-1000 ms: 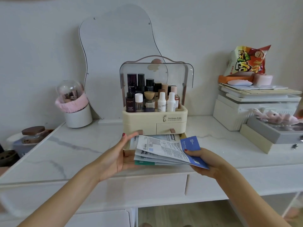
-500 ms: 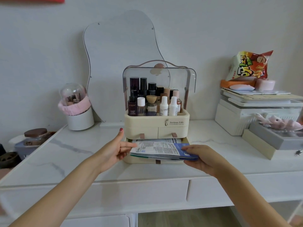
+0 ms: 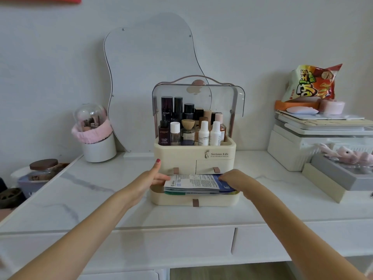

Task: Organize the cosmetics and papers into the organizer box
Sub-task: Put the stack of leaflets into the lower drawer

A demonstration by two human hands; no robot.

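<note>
A cream organizer box [image 3: 181,153] stands at the middle of the white marble table. Its clear lid is raised and several cosmetic bottles [image 3: 191,130] stand in its top tray. The bottom drawer [image 3: 181,201] is pulled out toward me. A stack of papers [image 3: 196,183] lies flat across the open drawer. My left hand [image 3: 146,179] touches the stack's left edge with its fingers, thumb raised. My right hand [image 3: 235,179] lies palm down on the stack's right side, fingers curled over its far edge.
A wavy mirror [image 3: 149,77] leans on the wall behind the box. A white cup with a pink band [image 3: 96,138] stands at the left, a brown-lidded jar [image 3: 43,168] further left. White boxes [image 3: 314,142], a snack bag [image 3: 311,83] and a grey box [image 3: 339,174] crowd the right.
Both hands carried the fanned stack of papers forward and down from above the table's front edge onto the open bottom drawer. The stack is now squared up and lies flat.
</note>
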